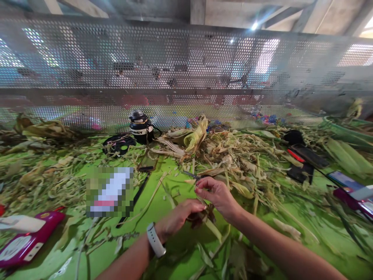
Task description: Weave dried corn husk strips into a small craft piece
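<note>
My left hand (182, 217), with a pale watch strap (155, 240) on the wrist, is closed on a corn husk (213, 229). A strip of the husk hangs down below the fingers, and darker brown pieces show beside it. Just above, my right hand (215, 194) pinches the upper part of the same husk between thumb and fingers. The exact spot of its grip is partly hidden. Past the right fingertips a thin dark strip or tool (190, 174) points left; I cannot tell whether it is held or lies behind the hand.
A large heap of dried husks (230, 155) lies ahead on the green table (107, 249), with more shreds at left (58, 182). A black jar-like bottle (142, 130) stands before a perforated metal screen (180, 54). Phones and magenta devices (32, 237) lie at both sides. People sit beyond the screen.
</note>
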A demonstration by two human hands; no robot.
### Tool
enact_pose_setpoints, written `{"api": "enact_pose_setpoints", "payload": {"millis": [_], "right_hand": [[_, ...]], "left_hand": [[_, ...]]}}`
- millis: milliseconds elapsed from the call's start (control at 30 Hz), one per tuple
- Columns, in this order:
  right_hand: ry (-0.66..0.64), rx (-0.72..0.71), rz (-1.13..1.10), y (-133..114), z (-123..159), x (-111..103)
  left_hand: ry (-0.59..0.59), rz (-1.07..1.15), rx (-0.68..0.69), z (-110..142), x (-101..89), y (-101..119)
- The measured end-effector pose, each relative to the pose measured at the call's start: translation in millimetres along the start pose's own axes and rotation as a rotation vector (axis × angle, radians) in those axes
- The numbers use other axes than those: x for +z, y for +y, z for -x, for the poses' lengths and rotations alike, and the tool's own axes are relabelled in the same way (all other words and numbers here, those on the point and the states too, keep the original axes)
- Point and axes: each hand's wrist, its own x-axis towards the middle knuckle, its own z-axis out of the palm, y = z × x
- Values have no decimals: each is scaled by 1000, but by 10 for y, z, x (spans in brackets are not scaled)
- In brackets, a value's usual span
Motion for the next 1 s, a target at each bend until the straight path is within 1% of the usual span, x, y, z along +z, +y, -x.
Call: {"api": "enact_pose_setpoints", "payload": {"millis": [33, 100, 167, 233, 300, 367, 433, 500, 567, 667, 800, 900, 933, 1000], "right_hand": [[-27, 22, -19, -5, 6, 8], [-52, 46, -52, -26, 22, 26], [-30, 37, -67, -51, 33, 36], [-26, 56, -57, -74, 28, 25], [-87, 103, -38, -96, 8, -14], [-197, 104, 31, -120, -17, -73], [-296, 33, 168, -146, -36, -131], [-331, -54, 314, -167, -44, -169], [-292, -109, 391, -176, -45, -181], [-174, -146, 446, -163, -54, -183], [-11, -209, 535, -113, -106, -214], [25, -249, 569, -106, -141, -255], [49, -286, 584, -120, -144, -271], [157, -399, 626, -176, -127, -298]], "left_hand": [[-7, -34, 5, -6, 5, -20], [-61, -127, 4, -13, 10, -40], [-110, -177, 5, -12, 10, -32], [-108, -162, 6, -6, 4, -7], [-38, -85, -10, -6, -10, 19], [64, 11, -20, -18, -38, 31], [158, 66, 0, -41, -75, 29], [205, 74, 28, -66, -109, 17], [210, 94, 38, -82, -126, 4], [213, 131, 54, -80, -117, -10], [237, 152, 154, -64, -78, -33], [231, 120, 190, -73, -59, -40], [244, 115, 193, -80, -56, -35], [309, 120, 192, -95, -53, -13]]}}
